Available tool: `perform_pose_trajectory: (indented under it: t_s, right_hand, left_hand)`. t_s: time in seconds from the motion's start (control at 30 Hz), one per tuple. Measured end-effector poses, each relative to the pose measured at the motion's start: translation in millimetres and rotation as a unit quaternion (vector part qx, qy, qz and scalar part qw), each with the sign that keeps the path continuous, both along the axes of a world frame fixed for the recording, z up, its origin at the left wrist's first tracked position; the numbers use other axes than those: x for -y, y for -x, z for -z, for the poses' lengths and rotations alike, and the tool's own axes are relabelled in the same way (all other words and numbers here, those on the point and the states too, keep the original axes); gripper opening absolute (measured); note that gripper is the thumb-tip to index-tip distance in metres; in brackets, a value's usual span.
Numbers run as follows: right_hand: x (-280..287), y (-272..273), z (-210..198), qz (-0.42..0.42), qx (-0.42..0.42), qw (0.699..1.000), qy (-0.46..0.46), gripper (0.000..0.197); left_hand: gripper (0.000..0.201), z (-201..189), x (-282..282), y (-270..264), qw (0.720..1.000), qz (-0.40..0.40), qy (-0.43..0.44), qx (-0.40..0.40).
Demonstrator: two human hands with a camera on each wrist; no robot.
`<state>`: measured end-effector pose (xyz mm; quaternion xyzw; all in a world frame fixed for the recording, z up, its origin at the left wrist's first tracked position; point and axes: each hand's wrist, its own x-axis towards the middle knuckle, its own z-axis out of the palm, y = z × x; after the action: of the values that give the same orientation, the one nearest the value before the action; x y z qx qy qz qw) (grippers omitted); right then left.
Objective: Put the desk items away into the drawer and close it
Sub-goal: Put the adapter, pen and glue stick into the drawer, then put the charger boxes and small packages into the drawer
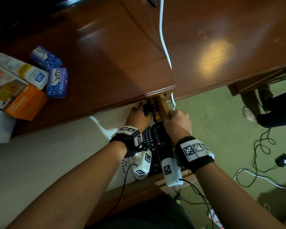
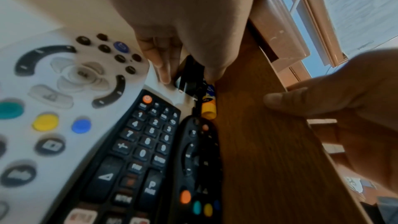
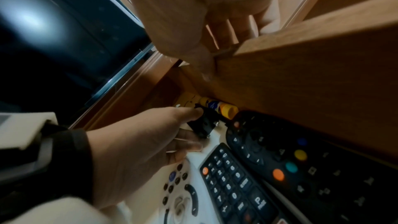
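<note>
While the wooden desk [image 1: 106, 55] fills the top of the head view, its drawer [image 1: 163, 106] stands pulled out toward the person, white-lined, right side wall of brown wood. Green carpet [image 1: 213, 121] to the right, black cables and a small black adapter [image 1: 281, 161] lying on it; someone's bare foot [image 1: 248, 114] near the desk leg. White cable [image 1: 163, 38] runs across the desk top and hangs off the front edge beside the drawer.

Desk top left: orange-and-white charger box [image 1: 15, 98], a white box [image 1: 23, 71] and two purple Lux soap bars [image 1: 45, 57] [image 1: 57, 83], clustered close.

Inside the drawer three remotes lie side by side, long axes running front to back: white remote [image 2: 53, 108] leftmost, black number-pad remote [image 2: 133, 159] in the middle with its orange power button toward the drawer's back, curved black remote [image 2: 198, 168] against the right wall. Past their far ends a yellow-capped tube [image 2: 208, 106] lies along the right wall, cap end toward the remotes.

Left hand [image 1: 139, 115] reaches deep in the drawer, thumb and fingers pinching a small black pronged item [image 3: 204, 123], looks like a plug, just beside the tube. Right hand [image 1: 178, 120] curled over the top edge of the drawer's right wall, gripping it.
</note>
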<state>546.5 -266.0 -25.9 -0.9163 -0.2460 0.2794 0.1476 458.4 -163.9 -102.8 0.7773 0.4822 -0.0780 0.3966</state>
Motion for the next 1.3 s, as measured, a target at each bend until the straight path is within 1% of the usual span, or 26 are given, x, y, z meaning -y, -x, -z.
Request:
perform_pose_trajectory:
  t_s: [0.1, 0.23, 0.3, 0.33, 0.4, 0.43, 0.47, 0.53, 0.63, 0.73, 0.8, 0.9, 0.97, 1.03, 1.07, 1.13, 1.17, 1.2, 1.23, 1.3]
  right_hand:
    - [0.0, 0.4, -0.9, 0.0, -0.001, 1.0, -0.003, 0.015]
    - [0.3, 3.2, 2.9, -0.006, 0.009, 1.0, -0.003, 0.018]
    - [-0.5, 7.9, 3.1, -0.006, 0.015, 1.0, -0.002, 0.021]
    - [-1.3, 12.2, 2.4, -0.01, 0.028, 1.0, -0.003, 0.026]
    - [-4.7, 24.3, -1.0, -0.023, 0.082, 0.996, -0.007, 0.042]
    - [-7.6, 31.5, -4.0, -0.031, 0.114, 0.993, -0.019, 0.047]
    - [-11.9, 38.9, -6.8, -0.036, 0.139, 0.989, -0.04, 0.049]
    - [-25.3, 54.0, -13.9, -0.047, 0.15, 0.984, -0.09, 0.044]
    - [-51.7, 75.8, -23.4, -0.088, 0.121, 0.977, -0.15, 0.031]
    - [-82.8, 99.3, -29.6, -0.15, 0.089, 0.969, -0.175, 0.025]
    - [-104.9, 113.3, -33.5, -0.18, 0.084, 0.962, -0.186, 0.021]
    - [-140.2, 128.5, -45.0, -0.216, 0.082, 0.946, -0.226, 0.023]
    - [-166.1, 133.6, -52.6, -0.232, 0.074, 0.941, -0.233, 0.025]
    - [-195.5, 134.1, -52.6, -0.243, 0.061, 0.943, -0.22, 0.023]
    - [-209.9, 133.9, -51.7, -0.258, 0.058, 0.941, -0.212, 0.025]
    - [-235.5, 131.3, -47.9, -0.299, 0.055, 0.93, -0.208, 0.036]
    - [-246.3, 129.9, -47.7, -0.317, 0.046, 0.926, -0.202, 0.039]
    - [-257.4, 128.1, -46.8, -0.333, 0.035, 0.922, -0.195, 0.037]
    - [-267.2, 126.5, -47.1, -0.347, 0.03, 0.919, -0.182, 0.035]
    - [-286.4, 123.9, -44.9, -0.374, 0.024, 0.912, -0.167, 0.035]
  left_hand:
    - [0.073, -3.7, 2.4, 3.4, 1.0, -0.012, 0.008, -0.007]
    - [0.075, -13.9, 6.6, 17.4, 1.0, -0.014, 0.014, 0.012]
    - [0.067, -21.9, 7.6, 30.2, 1.0, -0.013, 0.014, 0.023]
    - [0.06, -26.8, 7.1, 37.8, 0.999, -0.015, 0.013, 0.03]
    - [0.044, -37.1, 3.5, 54.8, 0.998, -0.022, 0.012, 0.053]
    - [0.037, -43.2, 0.6, 64.0, 0.997, -0.027, 0.015, 0.068]
    - [0.03, -50.0, -3.0, 74.1, 0.996, -0.033, 0.017, 0.084]
    - [0.019, -64.8, -11.7, 96.2, 0.992, -0.041, 0.009, 0.115]
    - [0.011, -88.9, -27.0, 129.8, 0.987, -0.06, -0.026, 0.149]
    - [0.009, -111.0, -49.9, 160.8, 0.979, -0.09, -0.083, 0.163]
    - [0.009, -121.9, -66.3, 178.4, 0.972, -0.111, -0.115, 0.173]
    - [0.011, -132.1, -89.8, 196.3, 0.962, -0.129, -0.159, 0.178]
    - [0.015, -135.6, -103.3, 201.7, 0.962, -0.135, -0.183, 0.149]
    - [0.024, -138.5, -114.8, 202.9, 0.957, -0.118, -0.245, 0.103]
    - [0.03, -140.8, -119.6, 202.1, 0.951, -0.091, -0.287, 0.073]
    - [0.047, -141.9, -126.2, 199.5, 0.937, -0.014, -0.348, -0.003]
    - [0.057, -140.9, -128.6, 198.5, 0.932, 0.017, -0.36, -0.036]
    - [0.065, -138.0, -130.9, 197.9, 0.929, 0.037, -0.364, -0.057]
    - [0.068, -133.7, -132.8, 197.4, 0.926, 0.05, -0.366, -0.071]
    - [0.062, -127.0, -133.8, 197.6, 0.922, 0.066, -0.372, -0.089]
